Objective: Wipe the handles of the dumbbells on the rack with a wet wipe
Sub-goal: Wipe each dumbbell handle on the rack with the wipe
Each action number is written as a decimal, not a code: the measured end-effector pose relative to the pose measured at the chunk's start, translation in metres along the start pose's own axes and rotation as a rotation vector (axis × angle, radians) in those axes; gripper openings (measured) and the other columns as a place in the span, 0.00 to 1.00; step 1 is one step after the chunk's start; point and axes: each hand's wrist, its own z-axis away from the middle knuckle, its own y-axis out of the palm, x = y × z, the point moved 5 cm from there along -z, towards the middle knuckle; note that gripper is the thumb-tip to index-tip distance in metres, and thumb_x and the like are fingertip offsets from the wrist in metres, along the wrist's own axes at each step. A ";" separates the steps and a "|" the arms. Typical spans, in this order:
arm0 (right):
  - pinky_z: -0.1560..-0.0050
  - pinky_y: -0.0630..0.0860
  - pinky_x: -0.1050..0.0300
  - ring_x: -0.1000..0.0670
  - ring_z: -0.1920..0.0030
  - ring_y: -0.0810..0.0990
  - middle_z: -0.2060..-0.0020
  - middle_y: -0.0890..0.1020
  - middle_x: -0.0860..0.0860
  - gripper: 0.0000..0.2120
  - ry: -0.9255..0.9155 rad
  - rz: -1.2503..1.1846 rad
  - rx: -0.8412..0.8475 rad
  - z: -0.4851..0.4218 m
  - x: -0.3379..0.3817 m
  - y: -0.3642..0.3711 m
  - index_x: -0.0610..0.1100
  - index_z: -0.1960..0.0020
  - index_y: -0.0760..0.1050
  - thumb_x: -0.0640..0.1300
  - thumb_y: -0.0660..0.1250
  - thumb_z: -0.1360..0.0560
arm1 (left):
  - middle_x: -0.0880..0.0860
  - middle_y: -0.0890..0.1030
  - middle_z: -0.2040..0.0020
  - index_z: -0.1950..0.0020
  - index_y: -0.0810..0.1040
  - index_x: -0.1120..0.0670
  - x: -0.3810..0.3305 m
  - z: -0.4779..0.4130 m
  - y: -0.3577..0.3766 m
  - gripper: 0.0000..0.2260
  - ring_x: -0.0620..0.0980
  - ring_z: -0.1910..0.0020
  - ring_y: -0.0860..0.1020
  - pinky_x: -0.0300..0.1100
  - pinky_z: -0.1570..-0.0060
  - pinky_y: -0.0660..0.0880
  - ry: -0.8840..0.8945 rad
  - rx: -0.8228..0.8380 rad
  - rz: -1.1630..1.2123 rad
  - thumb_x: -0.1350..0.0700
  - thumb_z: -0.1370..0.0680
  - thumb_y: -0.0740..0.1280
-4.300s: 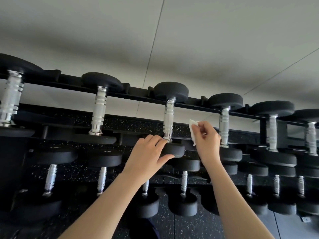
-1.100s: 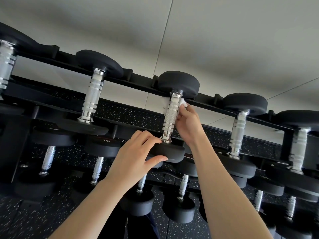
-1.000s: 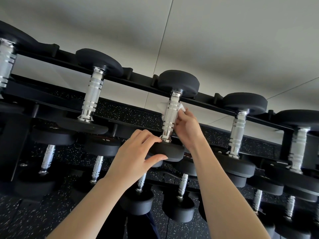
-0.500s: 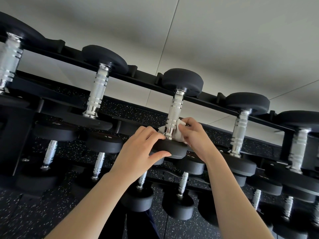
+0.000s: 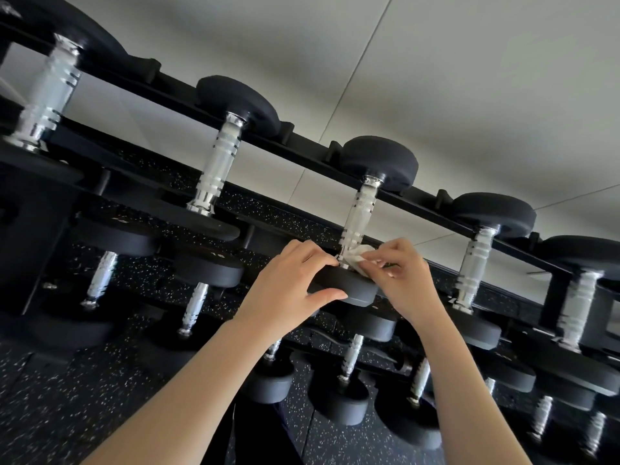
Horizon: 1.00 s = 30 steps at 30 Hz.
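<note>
Low on dumbbell handle point(image 5: 357, 218), wipe point(image 5: 357, 258) in right hand point(image 5: 406, 280)

I faced a pale grey wall point(image 5: 469, 78), softly lit, with thin dark seams point(image 5: 361, 62) crossing it. A black rack point(image 5: 181, 83) stood before it. Below me lay black rubber floor point(image 5: 84, 397) flecked white.

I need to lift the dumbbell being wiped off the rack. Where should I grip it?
Probably the chrome handle at its bare knurled middle, fingers wrapping from the front; the black heads are wide discs, and the wet wipe occupies the lower end.
</note>
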 end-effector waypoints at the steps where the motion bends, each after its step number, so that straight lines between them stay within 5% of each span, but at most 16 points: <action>1: 0.58 0.72 0.71 0.57 0.60 0.74 0.60 0.74 0.53 0.05 -0.007 0.023 0.006 -0.001 0.002 0.000 0.51 0.57 0.81 0.42 0.72 0.30 | 0.44 0.75 0.49 0.44 0.77 0.51 0.001 0.000 0.001 0.18 0.43 0.47 0.69 0.34 0.56 0.68 -0.016 -0.001 0.017 0.42 0.29 0.69; 9: 0.62 0.66 0.74 0.57 0.65 0.70 0.62 0.73 0.50 0.06 -0.163 0.217 0.076 -0.018 0.027 0.022 0.49 0.54 0.84 0.41 0.73 0.30 | 0.45 0.75 0.47 0.42 0.78 0.52 0.004 0.001 0.003 0.19 0.45 0.45 0.69 0.40 0.53 0.73 -0.059 0.005 0.115 0.45 0.30 0.72; 14: 0.59 0.76 0.53 0.49 0.60 0.78 0.63 0.81 0.52 0.08 -0.113 0.506 0.179 -0.026 0.033 0.029 0.57 0.53 0.81 0.55 0.65 0.26 | 0.45 0.75 0.47 0.43 0.78 0.52 0.005 0.001 0.003 0.18 0.45 0.44 0.69 0.40 0.51 0.72 -0.065 -0.003 0.126 0.45 0.30 0.72; 21: 0.58 0.76 0.52 0.43 0.54 0.80 0.55 0.82 0.47 0.12 -0.154 0.899 0.281 -0.031 0.055 0.035 0.56 0.45 0.77 0.54 0.57 0.22 | 0.43 0.74 0.46 0.44 0.77 0.50 0.008 0.000 0.001 0.18 0.43 0.44 0.67 0.38 0.51 0.69 -0.085 0.024 0.164 0.45 0.30 0.73; 30: 0.58 0.73 0.52 0.41 0.53 0.79 0.55 0.81 0.44 0.16 -0.151 0.947 0.245 -0.040 0.059 0.039 0.50 0.46 0.77 0.59 0.58 0.23 | 0.43 0.74 0.47 0.45 0.77 0.49 0.013 -0.001 0.001 0.19 0.43 0.45 0.68 0.40 0.53 0.71 -0.110 0.038 0.159 0.41 0.31 0.72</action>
